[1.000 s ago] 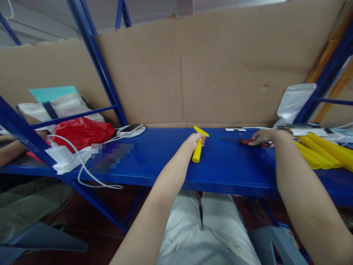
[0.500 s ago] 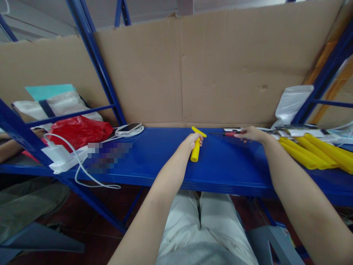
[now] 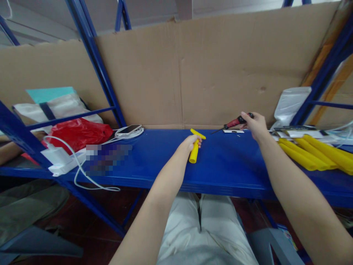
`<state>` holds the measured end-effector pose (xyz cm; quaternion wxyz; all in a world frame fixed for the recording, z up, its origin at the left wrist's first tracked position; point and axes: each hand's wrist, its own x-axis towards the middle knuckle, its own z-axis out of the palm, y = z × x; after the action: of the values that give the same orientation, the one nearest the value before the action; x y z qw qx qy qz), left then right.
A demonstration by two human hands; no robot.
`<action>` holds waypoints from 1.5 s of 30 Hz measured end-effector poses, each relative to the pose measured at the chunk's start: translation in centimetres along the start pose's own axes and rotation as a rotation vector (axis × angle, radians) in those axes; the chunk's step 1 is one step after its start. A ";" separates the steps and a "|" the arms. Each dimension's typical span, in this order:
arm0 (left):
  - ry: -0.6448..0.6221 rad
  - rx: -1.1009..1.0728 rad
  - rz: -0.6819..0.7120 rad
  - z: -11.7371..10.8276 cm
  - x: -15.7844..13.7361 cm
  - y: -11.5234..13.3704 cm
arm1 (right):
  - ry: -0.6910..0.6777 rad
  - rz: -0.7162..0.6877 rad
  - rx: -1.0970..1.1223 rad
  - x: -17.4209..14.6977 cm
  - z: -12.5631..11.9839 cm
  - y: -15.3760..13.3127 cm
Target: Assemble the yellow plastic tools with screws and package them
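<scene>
My left hand (image 3: 192, 142) is closed around a yellow T-shaped plastic handle (image 3: 193, 154), just over the blue shelf. The crosspiece sticks out above my fingers and the round tube end below them. In my right hand (image 3: 256, 124) is a screwdriver (image 3: 234, 123) with a red and black grip. Its thin shaft slants down and left, the tip to the right of the handle's crosspiece and apart from it. Beneath the screwdriver, a small white card or flat packet (image 3: 233, 131) lies at the back of the shelf.
Several yellow tubes (image 3: 314, 152) lie at the right, in front of flat packets. A white plastic bag (image 3: 293, 105) leans behind them. To the left are a phone (image 3: 130, 129) on coiled white cable, a red bag (image 3: 81, 133) and a power strip (image 3: 64, 166). Another person's arm (image 3: 13, 147) shows far left.
My right hand has raised the screwdriver off the shelf, its grip now tilted up with the shaft pointing down-left. My left hand stays in place with the yellow handle.
</scene>
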<state>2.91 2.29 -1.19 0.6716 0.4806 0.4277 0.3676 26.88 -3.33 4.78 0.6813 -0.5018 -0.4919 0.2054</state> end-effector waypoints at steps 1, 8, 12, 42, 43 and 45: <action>0.003 0.003 -0.009 -0.2 0.2 -0.1 | -0.005 0.002 0.040 0.0 0.1 -0.1; 0.005 0.007 -0.040 -0.6 1.0 -0.4 | -0.103 -0.015 0.146 -0.4 0.3 -0.6; -0.001 0.010 -0.046 -0.7 1.0 -0.4 | -0.133 -0.030 0.151 -0.6 0.5 -0.7; -0.121 0.049 0.029 -0.7 0.8 -0.1 | -0.107 -0.064 0.115 -0.9 0.5 -1.0; -0.123 0.050 0.026 -0.6 0.7 -0.1 | -0.108 -0.071 0.117 -0.8 0.4 -1.0; -0.123 0.052 0.019 -0.6 0.5 -0.1 | -0.108 -0.085 0.122 -0.7 0.4 -0.9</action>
<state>2.57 2.94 -1.45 0.6803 0.5234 0.3904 0.3328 26.04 -4.08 5.27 0.6913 -0.4259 -0.5354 0.2326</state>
